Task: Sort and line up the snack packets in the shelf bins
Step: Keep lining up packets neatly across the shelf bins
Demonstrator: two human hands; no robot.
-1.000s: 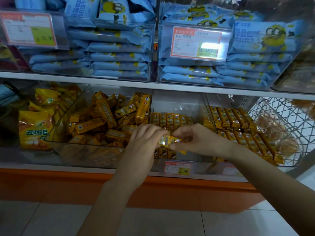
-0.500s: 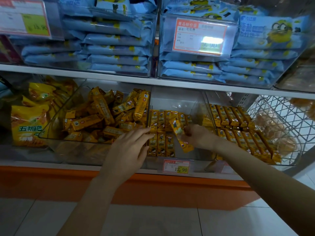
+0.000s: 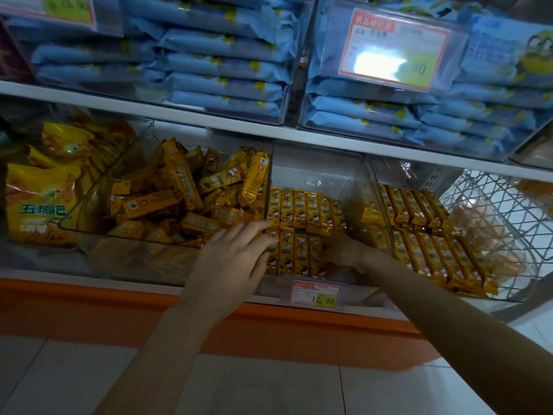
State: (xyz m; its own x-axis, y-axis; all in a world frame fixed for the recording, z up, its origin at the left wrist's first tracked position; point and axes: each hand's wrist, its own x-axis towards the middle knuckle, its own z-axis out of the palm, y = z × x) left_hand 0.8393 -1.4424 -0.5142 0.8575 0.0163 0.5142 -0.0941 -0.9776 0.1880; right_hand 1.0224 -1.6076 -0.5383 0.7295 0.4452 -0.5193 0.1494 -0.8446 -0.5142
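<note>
My L hand is flat, fingers straight and spread, holding nothing. The tips touch the top ends of the front-row pkts at the left edge of the mid bin.

My R hand is down inside the same bin, at the right end of that front row, back of the hand up. It's dim there and its fingers are tucked out of sight, so I can't tell if they grip a pkt or just press on one.

Btwn my two hands the front row lies side by side, faces up. Just beyond my fingertips is the back row, also lined up edge to edge.

Left of my L fingers, past the clear wall, the left bin holds a loose heap of pkts lying every which way. Right of my R hand, the right bin has two neat rows.

Just below my R hand a price tag reads 12.90. Far left of my L hand are big yellow bags; far right of my R hand, a wire basket. Above both hands is a shelf w/ stacked blue packs.
</note>
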